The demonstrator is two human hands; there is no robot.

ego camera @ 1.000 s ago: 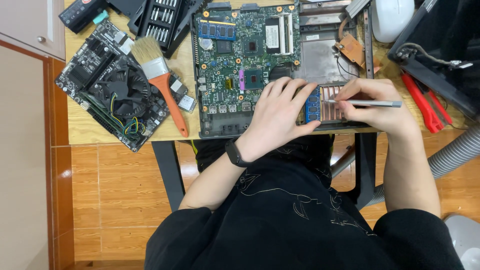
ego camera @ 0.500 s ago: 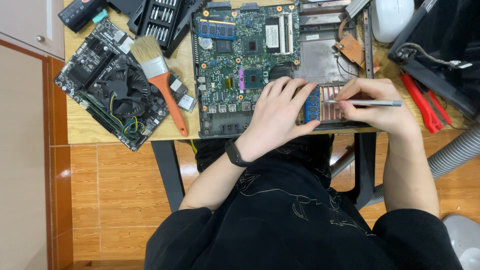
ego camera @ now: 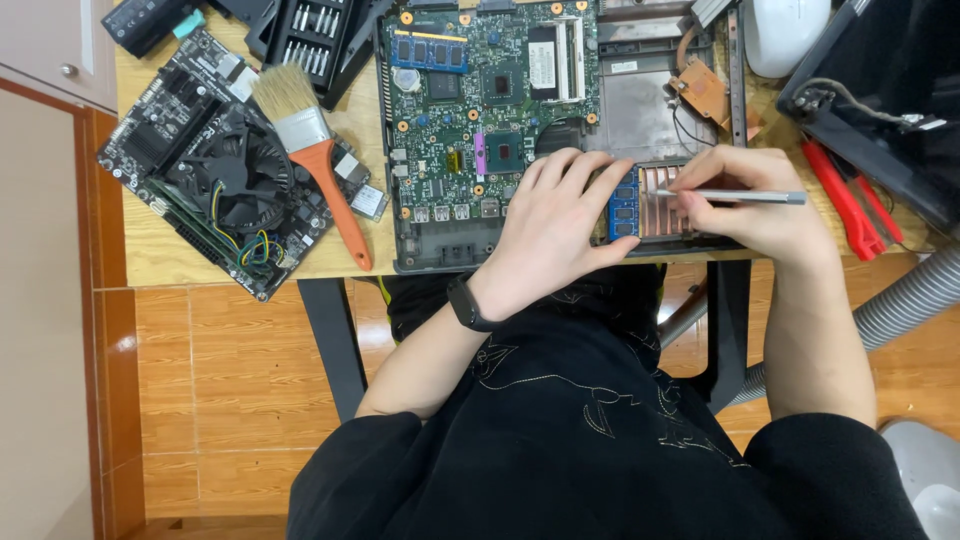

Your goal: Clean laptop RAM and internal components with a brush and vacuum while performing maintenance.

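We observe our left hand [ego camera: 558,228] lying palm down, fingers extended and slightly spread, thumb angled out to the right. The left wrist carries a dark band, and the bare forearm runs down and left to a black sleeve. Our right hand [ego camera: 752,205] sits just to the right, fingers curled inward in a pinch around a slim silver tool [ego camera: 745,196] held level. The right forearm descends almost straight toward the body. The two hands are near, not touching.

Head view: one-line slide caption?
Left hand steadies green laptop motherboard; right hand holds slim silver metal tool over copper heatsink fins.
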